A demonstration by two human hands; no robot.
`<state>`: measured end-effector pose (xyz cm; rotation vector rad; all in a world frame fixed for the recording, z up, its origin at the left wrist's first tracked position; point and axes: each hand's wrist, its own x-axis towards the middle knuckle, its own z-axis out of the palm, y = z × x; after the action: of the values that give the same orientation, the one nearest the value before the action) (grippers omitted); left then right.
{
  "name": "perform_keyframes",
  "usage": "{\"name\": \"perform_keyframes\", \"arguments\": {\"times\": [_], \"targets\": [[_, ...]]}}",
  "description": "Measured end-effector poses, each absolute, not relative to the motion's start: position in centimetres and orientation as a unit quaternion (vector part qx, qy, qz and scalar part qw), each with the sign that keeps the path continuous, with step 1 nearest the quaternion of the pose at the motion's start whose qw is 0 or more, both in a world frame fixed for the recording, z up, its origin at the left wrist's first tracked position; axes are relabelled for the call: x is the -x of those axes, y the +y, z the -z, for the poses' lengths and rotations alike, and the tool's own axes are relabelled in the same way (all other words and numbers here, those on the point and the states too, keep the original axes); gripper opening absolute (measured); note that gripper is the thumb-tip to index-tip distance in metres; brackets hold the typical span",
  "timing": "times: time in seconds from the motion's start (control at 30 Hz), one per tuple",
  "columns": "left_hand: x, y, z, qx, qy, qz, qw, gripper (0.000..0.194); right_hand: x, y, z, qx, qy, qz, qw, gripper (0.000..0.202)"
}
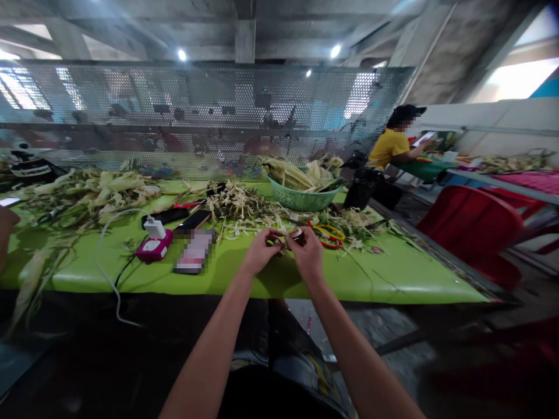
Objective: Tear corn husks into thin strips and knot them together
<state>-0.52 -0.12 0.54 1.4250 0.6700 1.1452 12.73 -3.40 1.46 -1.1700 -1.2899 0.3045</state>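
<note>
Our left hand and right hand pinch a pale strip between them, fine handling that likely calls for steady fingertips.

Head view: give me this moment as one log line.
left hand: fingertips at pale strip | right hand: pinching it | nearby: lit phone on green table | beyond: green basket holding dry husks
</note>
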Motion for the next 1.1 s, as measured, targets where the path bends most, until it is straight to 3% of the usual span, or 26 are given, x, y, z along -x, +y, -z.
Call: {"name": "perform_keyframes", "arguments": {"times": [0.1,0.37,0.67,0.9,1.1], "targets": [[0.6,-0.2,-0.7,-0.581,0.265,-0.486,0.597,0.038,-12.6,-3.7,-1.6,0.524,-0.611,-0.043,0.592,0.004],[0.6,-0.4,-1.3,-0.518,0.301,-0.524,0.605,0.052,-12.3,-3.9,-1.7,0.503,-0.717,0.001,0.484,0.030],[0.6,0.0,-0.9,-0.500,0.316,-0.534,0.605,0.042,-12.7,-3.5,-2.0,0.505,-0.750,0.039,0.425,0.037],[0.5,0.0,-0.6,-0.482,0.325,-0.512,0.632,0.046,-13.8,-2.9,-3.3,0.459,-0.759,-0.062,0.458,0.015],[0.6,0.4,0.0,-0.503,0.314,-0.525,0.611,0.034,-15.1,-2.6,-4.6,0.426,-0.790,-0.148,0.416,0.019]]}}
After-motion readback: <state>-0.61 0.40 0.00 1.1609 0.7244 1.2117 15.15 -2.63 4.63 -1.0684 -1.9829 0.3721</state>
